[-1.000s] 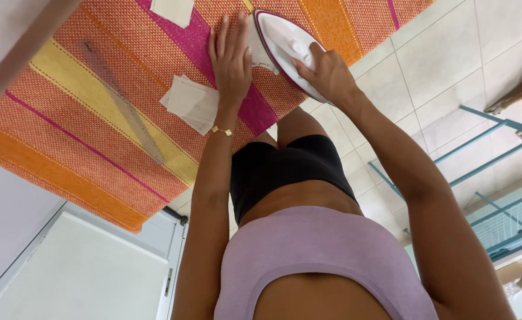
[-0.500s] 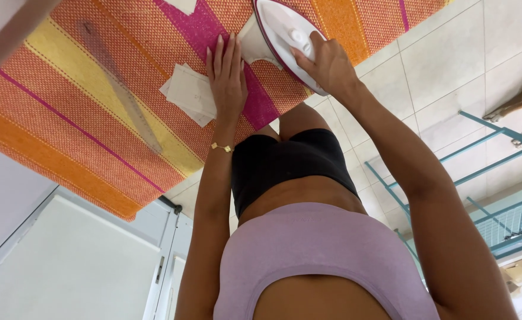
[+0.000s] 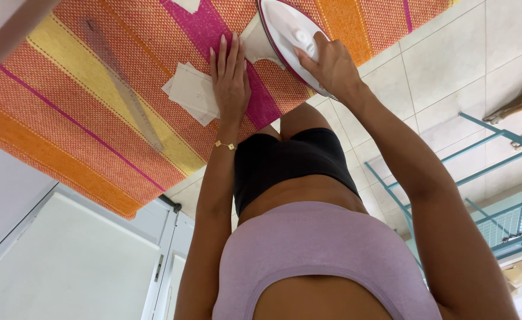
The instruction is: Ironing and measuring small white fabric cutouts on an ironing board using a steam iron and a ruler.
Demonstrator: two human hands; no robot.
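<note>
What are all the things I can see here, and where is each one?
Striped cloth: one, orange, yellow and pink, covering the work surface.
Clear ruler: one, lying on the cloth.
Pale fabric pieces: a few, beside the left hand.
Iron: one, white with pink edge, on the cloth.
Metal rack: one, teal, on the tiled floor.
Left hand: flat on the cloth, bracelet at the wrist.
Right hand: gripping the iron.

1. Bright, even daylight throughout; no harsh glare.
2. Soft, faint shadow beside the left hand (image 3: pixel 230 74) on the striped cloth (image 3: pixel 95 106).
3. Sharp focus at centre; slight softness toward 7 o'clock, near the white door (image 3: pixel 77 266).
4. Wide-angle stretching at the edges, strongest at 5 o'clock.
</note>
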